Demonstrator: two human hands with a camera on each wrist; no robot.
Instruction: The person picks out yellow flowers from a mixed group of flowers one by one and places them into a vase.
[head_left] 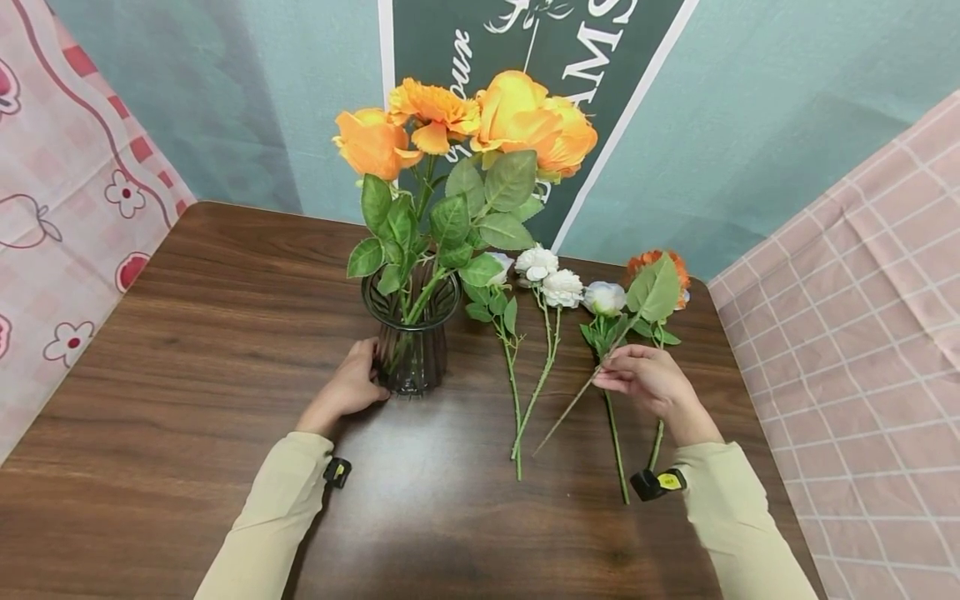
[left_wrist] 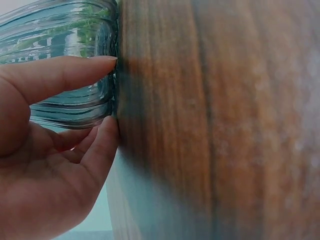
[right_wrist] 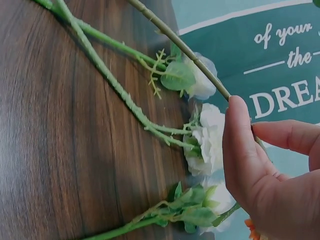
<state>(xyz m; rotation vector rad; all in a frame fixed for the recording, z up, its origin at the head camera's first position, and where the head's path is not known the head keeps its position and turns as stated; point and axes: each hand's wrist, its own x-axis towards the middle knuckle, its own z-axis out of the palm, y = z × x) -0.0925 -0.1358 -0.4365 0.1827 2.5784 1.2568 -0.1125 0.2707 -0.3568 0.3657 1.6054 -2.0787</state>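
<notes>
A dark clear glass vase (head_left: 411, 358) stands upright on the table and holds several orange flowers (head_left: 517, 125) with green leaves. My left hand (head_left: 351, 379) grips its base from the left; in the left wrist view the thumb lies across the ribbed glass (left_wrist: 75, 107), fingers on the other side. Between thumb and fingertips, my right hand (head_left: 648, 379) pinches a thin brownish stem (head_left: 566, 412) with a broad green leaf (head_left: 655, 290) at its upper end. The stem slants down to the left above the table, and the right wrist view shows the pinch on the stem (right_wrist: 187, 50) closely.
Loose flowers lie on the wooden table (head_left: 187, 358) right of the vase: white double blooms (head_left: 551, 277), a pale one (head_left: 497, 268), another white one (head_left: 604, 298) and an orange one (head_left: 671, 265). A printed cloth (head_left: 330, 50) hangs behind; a pink checked cloth (head_left: 862, 333) borders the right.
</notes>
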